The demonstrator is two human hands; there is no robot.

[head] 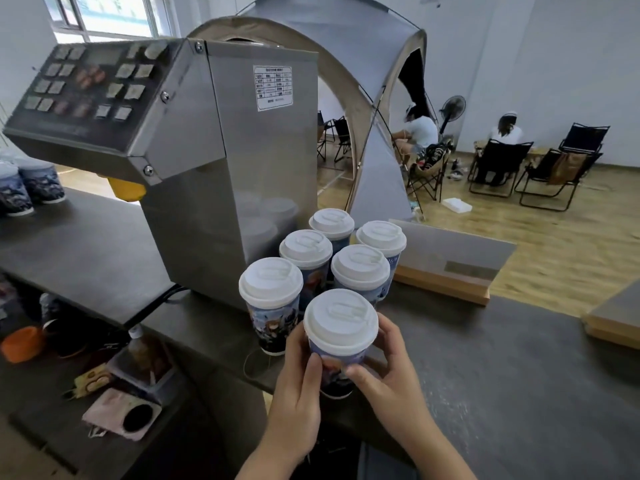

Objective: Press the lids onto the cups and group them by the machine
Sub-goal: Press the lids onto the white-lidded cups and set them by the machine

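Observation:
A blue printed paper cup with a white lid [340, 322] stands at the near edge of the dark counter [502, 358]. My left hand [298, 386] and my right hand [388, 372] both hold it, fingers curled round its sides just below the lid. Behind it, several more lidded cups [304, 247] stand packed together against the right side of the steel machine [242, 161].
Two upside-down blue cups [27, 187] sit on the counter at far left. A wooden sign holder [446, 261] stands right of the cup group, with another wooden block [613, 323] at far right. A lower shelf at left holds an orange cup [20, 342] and small containers.

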